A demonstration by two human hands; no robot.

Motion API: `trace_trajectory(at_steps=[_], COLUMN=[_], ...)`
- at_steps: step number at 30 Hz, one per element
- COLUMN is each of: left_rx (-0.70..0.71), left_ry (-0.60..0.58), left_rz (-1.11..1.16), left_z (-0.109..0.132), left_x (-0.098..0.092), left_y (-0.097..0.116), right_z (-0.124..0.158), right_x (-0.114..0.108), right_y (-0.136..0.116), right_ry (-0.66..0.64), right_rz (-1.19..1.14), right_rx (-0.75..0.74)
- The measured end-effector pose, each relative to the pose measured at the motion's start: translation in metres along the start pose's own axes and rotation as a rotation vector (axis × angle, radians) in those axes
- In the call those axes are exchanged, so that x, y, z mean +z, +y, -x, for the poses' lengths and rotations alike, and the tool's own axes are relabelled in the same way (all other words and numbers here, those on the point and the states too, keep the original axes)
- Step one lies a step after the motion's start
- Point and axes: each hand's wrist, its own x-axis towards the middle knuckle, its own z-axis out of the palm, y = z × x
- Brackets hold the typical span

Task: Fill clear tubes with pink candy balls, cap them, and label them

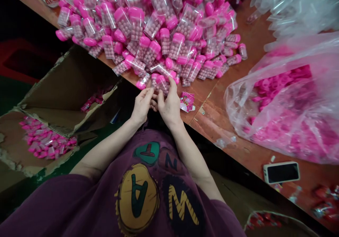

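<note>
At the table's near edge my two hands are close together, in front of a heap of small clear bottles [136,23] with bright pink caps and pale pink balls inside. My right hand [170,106] has its thumb and forefinger around one such bottle [162,84], close against the heap. The fingers of my left hand [141,106] are pinched together beside it; what they hold, if anything, is hidden. Just right of my right hand lies a small printed pink label [187,101].
A clear plastic bag [238,99] of pink caps lies on the table [219,120] at right, with clear empty tubes [296,11] behind. A phone [282,172] rests near the edge. Cardboard boxes [50,85] stand below left, one holding pink-capped bottles [49,141].
</note>
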Motion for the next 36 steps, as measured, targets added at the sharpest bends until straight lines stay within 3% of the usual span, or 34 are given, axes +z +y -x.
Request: trace_trajectory(at_steps=[7,14,18,21,25,28,36], left_rx=[0.072,-0.026,0.086,0.251,0.343,0.301,0.074], left_ry=[-0.19,-0.308,-0.429,-0.4,-0.311,-0.261,-0.246], left_rz=[-0.036,-0.21,-0.429,-0.584,-0.659,-0.664,-0.479], left_z=[0.015,0.042,0.045,0.039,0.031,0.029,0.027], left_x=[0.008,0.027,0.032,0.035,0.036,0.034,0.031], left_y=[-0.002,-0.007,-0.011,-0.018,-0.027,-0.029,-0.027], right_z=[0.043,0.082,0.092,0.09,0.08,0.077,0.08], right_x=[-0.028,-0.051,-0.073,-0.086,-0.087,-0.078,-0.065], right_y=[0.01,0.012,0.033,0.052,0.064,0.068,0.088], right_ry=[0.009,0.139,0.174,0.233,0.027,-0.037,0.133], right_rz=[-0.138,0.181,0.196,0.233,0.442,0.637,0.681], right_rx=[-0.02,-0.015,0.053,0.083,-0.054,-0.076,-0.189])
